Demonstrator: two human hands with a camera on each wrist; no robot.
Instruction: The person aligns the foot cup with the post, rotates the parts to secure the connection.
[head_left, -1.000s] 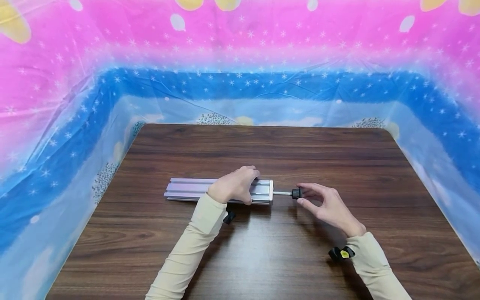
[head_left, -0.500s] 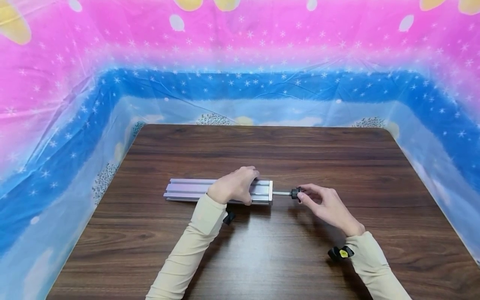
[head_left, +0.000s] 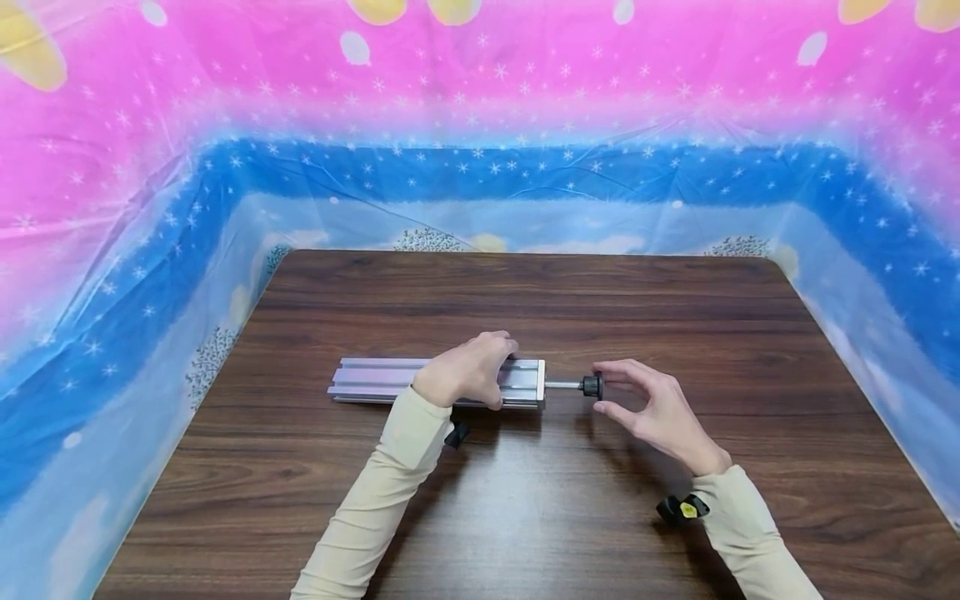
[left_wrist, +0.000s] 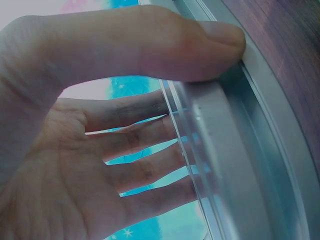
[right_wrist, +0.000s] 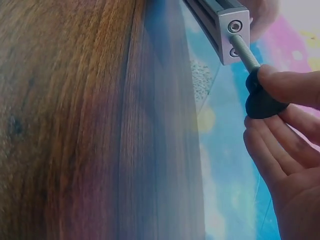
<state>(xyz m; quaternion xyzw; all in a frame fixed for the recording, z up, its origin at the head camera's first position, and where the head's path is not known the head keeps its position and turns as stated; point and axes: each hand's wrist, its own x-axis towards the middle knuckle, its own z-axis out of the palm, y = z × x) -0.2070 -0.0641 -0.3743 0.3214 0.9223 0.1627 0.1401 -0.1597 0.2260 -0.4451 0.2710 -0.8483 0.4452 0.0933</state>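
A silver aluminium profile [head_left: 378,379] with long grooves lies across the table. My left hand [head_left: 468,371] grips it near its right end, the thumb [left_wrist: 200,52] on the near side and the fingers over the far side. An end plate [right_wrist: 227,42] with bolt heads caps that end. Out of the plate sticks a threaded rod [right_wrist: 245,52], which carries a black levelling foot [right_wrist: 265,104]. My right hand [head_left: 663,412] holds the foot's rim between thumb and fingertips.
The brown wood-grain table [head_left: 525,292] reaches past both hands on every side. Behind and beside it hangs a pink and blue patterned cloth [head_left: 480,171]. Each wrist has a black strap [head_left: 678,508] over a cream sleeve [head_left: 757,525].
My right thumb and fingers closed in around the foot, then spread wider at its rim. The foot shows turned slightly. My left hand and the profile have stayed in place.
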